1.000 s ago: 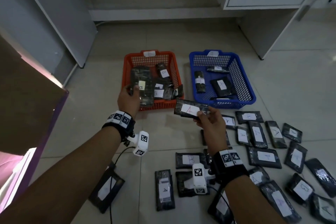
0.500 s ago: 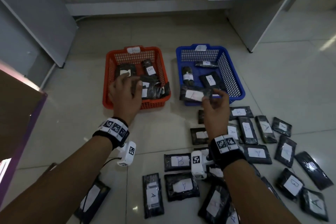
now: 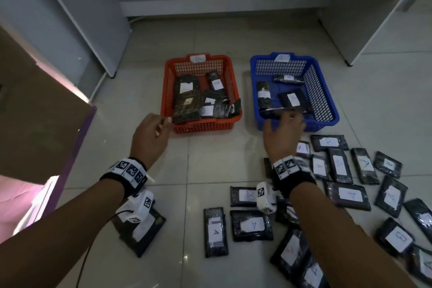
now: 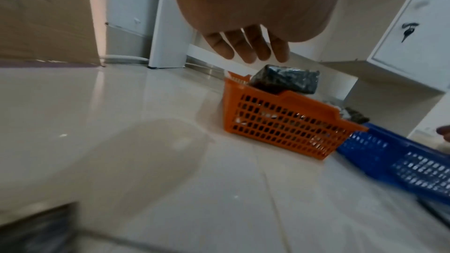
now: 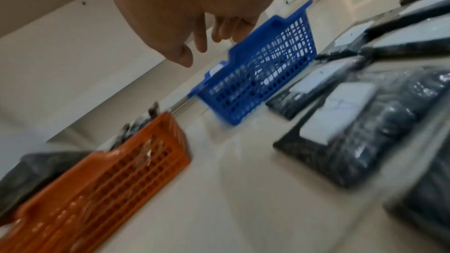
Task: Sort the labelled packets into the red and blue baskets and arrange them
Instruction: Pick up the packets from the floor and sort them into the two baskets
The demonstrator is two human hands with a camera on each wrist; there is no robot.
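The red basket (image 3: 203,125) holds several black packets labelled B; a big one (image 3: 187,103) lies at its front left. My left hand (image 3: 163,121) hovers at that basket's front left corner, fingers straight and holding nothing; in the left wrist view the left hand (image 4: 246,49) is just above the packet (image 4: 284,82). The blue basket (image 3: 327,110) holds packets labelled A. A dark packet (image 3: 275,111) lies against its front wall. My right hand (image 3: 285,119) is just in front of it with relaxed fingers (image 5: 219,36) that grip nothing.
Several labelled black packets (image 3: 252,224) lie scattered on the tiled floor at the lower right, and one packet (image 3: 140,234) lies under my left wrist. A cardboard box (image 3: 35,100) stands at the left. White cabinets (image 3: 339,18) stand behind the baskets.
My right hand carried the A packet to the blue basket and let it go. My left hand released the packet in the red basket and pulled back.
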